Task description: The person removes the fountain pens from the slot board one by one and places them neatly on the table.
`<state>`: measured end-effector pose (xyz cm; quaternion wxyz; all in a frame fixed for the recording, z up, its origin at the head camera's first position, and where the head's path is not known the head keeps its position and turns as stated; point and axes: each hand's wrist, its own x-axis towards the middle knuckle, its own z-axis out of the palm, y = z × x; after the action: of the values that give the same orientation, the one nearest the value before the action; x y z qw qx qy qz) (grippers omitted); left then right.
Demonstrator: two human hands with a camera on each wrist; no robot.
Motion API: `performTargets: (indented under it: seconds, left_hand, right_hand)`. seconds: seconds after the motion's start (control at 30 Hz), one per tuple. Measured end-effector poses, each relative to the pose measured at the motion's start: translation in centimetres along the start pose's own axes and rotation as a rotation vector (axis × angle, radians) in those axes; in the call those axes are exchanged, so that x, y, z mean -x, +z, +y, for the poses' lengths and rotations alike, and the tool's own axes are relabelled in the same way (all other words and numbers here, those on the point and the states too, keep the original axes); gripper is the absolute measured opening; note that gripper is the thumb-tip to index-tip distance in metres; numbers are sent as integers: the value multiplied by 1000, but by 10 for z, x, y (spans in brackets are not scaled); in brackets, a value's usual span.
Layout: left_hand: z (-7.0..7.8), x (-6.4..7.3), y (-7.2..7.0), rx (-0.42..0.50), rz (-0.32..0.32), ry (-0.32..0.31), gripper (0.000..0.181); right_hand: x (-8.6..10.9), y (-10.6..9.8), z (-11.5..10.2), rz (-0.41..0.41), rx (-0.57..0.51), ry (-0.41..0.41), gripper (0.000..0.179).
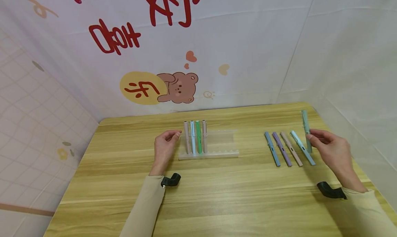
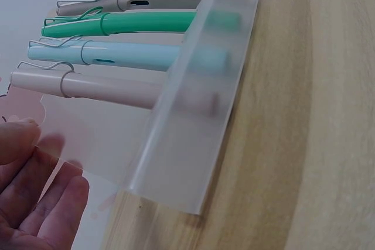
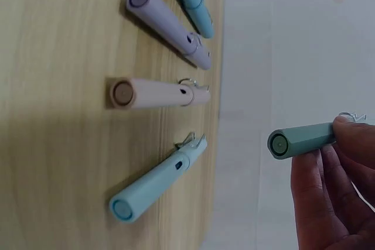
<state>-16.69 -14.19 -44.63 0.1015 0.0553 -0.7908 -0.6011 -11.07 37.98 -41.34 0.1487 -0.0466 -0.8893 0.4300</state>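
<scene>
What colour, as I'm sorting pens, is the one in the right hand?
The held pen is greyish green, clearest in the right wrist view.

Left hand (image 1: 166,146), right hand (image 1: 334,152) both pinching; forearms (image 1: 143,205) well apart.

Four standing pens (image 1: 199,140) share one clear rack (image 1: 223,155) at mid-frame, four lying pens (image 1: 282,149) form one row right of centre, and one grey-green pen (image 1: 305,121) is held at the far right (nine in all). There are also one left hand (image 1: 165,147), one right hand (image 1: 336,154), two black wrist mounts (image 1: 331,190), one worktop (image 1: 217,195) and one cartoon bear (image 1: 183,88) in the upper half.
</scene>
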Motion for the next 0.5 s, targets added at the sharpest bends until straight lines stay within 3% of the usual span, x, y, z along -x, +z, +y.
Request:
performTargets:
  seconds: [0.5]
  left_hand:
    - [2,0,-1,-7,-2,-2,17]
  right_hand:
    - [-5,-11,23,-65,97,8,52]
